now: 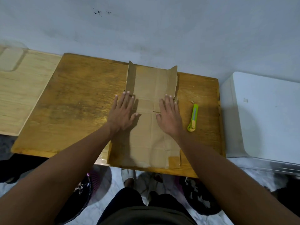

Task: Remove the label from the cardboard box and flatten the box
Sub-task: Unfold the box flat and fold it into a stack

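The brown cardboard box [149, 88] lies spread flat along the middle of the wooden table [73, 98], reaching from the back edge to the front edge. At its far end two side flaps still stand up. My left hand [122, 113] presses palm down on the box's left edge, fingers spread. My right hand [169, 115] presses flat on the right part of the cardboard, fingers apart. Neither hand grips anything. No label shows on the visible cardboard.
A green utility knife [193, 118] lies on the table right of the box, with a small scrap [192, 101] just beyond it. A lighter wooden board [21, 88] adjoins the table's left. A white appliance [263, 114] stands at the right. Shoes lie on the floor below.
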